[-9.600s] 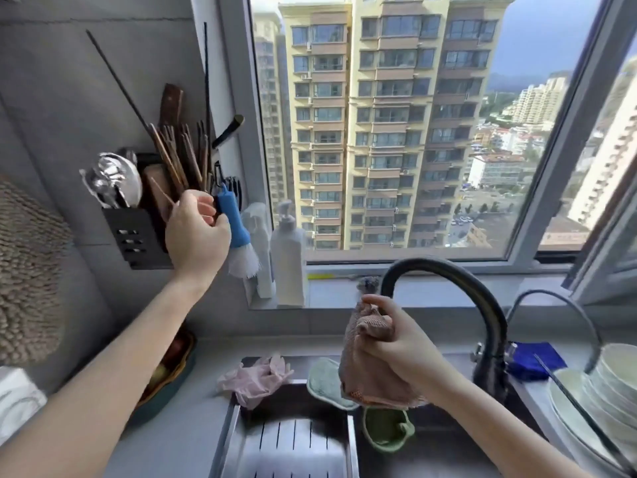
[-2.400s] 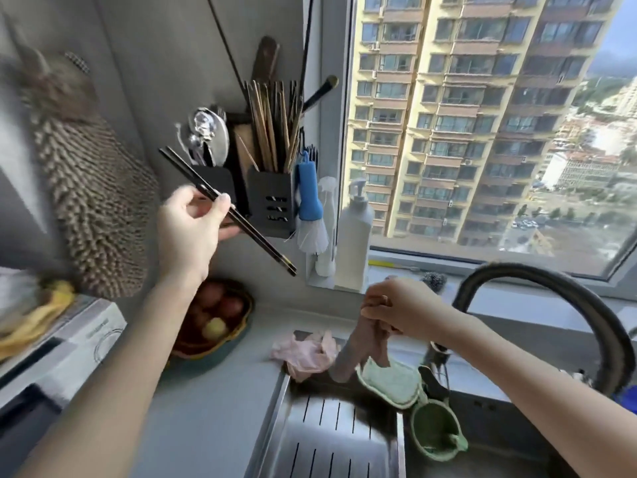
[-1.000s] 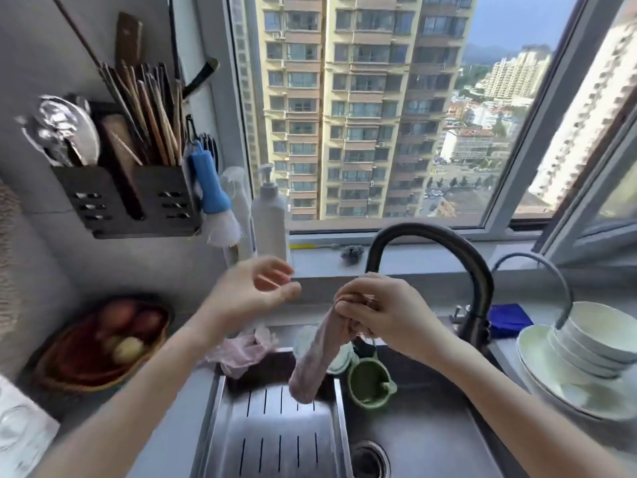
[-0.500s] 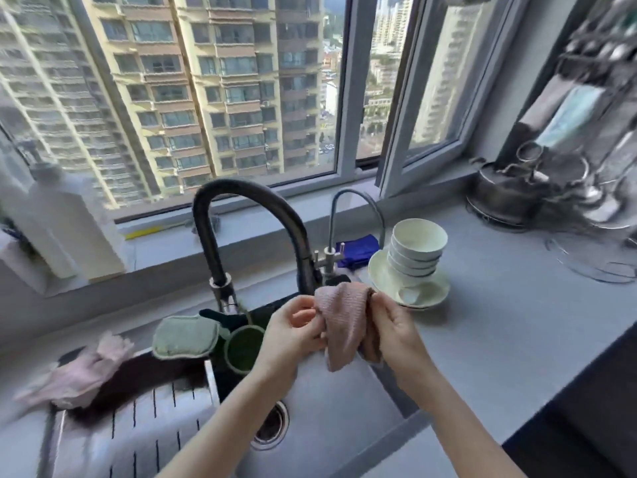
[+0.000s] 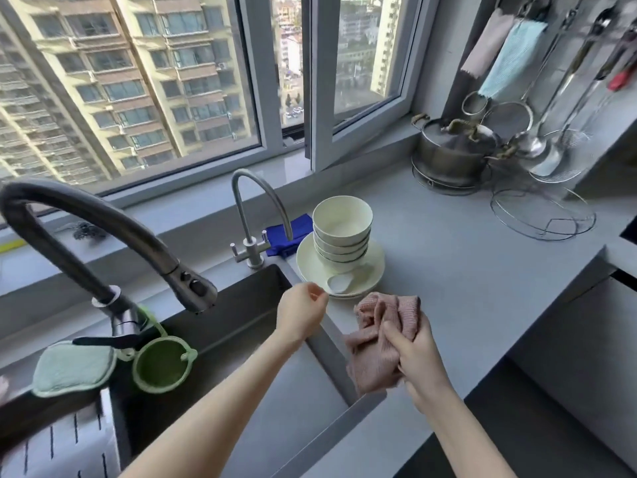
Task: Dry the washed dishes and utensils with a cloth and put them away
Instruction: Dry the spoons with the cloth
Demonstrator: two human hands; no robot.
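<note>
Head view: a stack of bowls point(image 5: 343, 232) is seen on a pale plate point(image 5: 375, 274) on the grey desk point(image 5: 465, 270); the stack is taken as landmark. A white spoon point(image 5: 339, 282) is laid on the plate just in front of the stack. A pink cloth point(image 5: 375, 326) is bunched in the right grip point(image 5: 418, 360), with fingers curled round it, in front of the stack and slightly right, above the desk. Whether the cloth touches the desk cannot be told. The left grip point(image 5: 301, 313) is held front-left of the stack, near the plate rim, with fingers loosely curled and nothing held; contact with the plate cannot be told. Left of the stack a dark sink point(image 5: 248, 298) is set into the desk. A small steel tap point(image 5: 256, 208) and a blue rag point(image 5: 293, 229) are seen just left of the stack. Far left of it are a black faucet point(image 5: 86, 229), a green sponge point(image 5: 72, 369) and a green strainer cup point(image 5: 160, 365). Right of the stack and further back, well apart, a steel pot point(image 5: 451, 153) and a wire rack point(image 5: 543, 215) are placed on the desk. Ladles point(image 5: 551, 98) and two cloths point(image 5: 510, 56) are hung above them.
</note>
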